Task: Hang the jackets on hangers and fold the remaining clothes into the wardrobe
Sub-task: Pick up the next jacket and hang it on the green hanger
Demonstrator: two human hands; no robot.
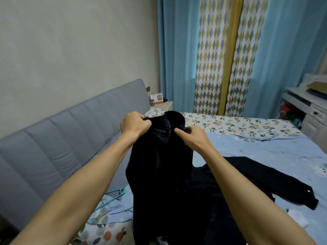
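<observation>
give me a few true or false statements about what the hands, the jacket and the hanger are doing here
1. Both hands grip the black jacket at its collar. True: left hand, right hand.
2. The teal hanger is already inside the jacket. False: it lies on the bed, lower left.
3. Another dark garment lies on the bed. True.
4. The curtains are red. False: blue, with a diamond-patterned panel.

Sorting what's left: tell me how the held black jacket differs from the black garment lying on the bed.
The held jacket hangs upright, gripped at its collar by the left hand and right hand; the black garment lies spread flat on the bed, untouched. Both are black.
</observation>
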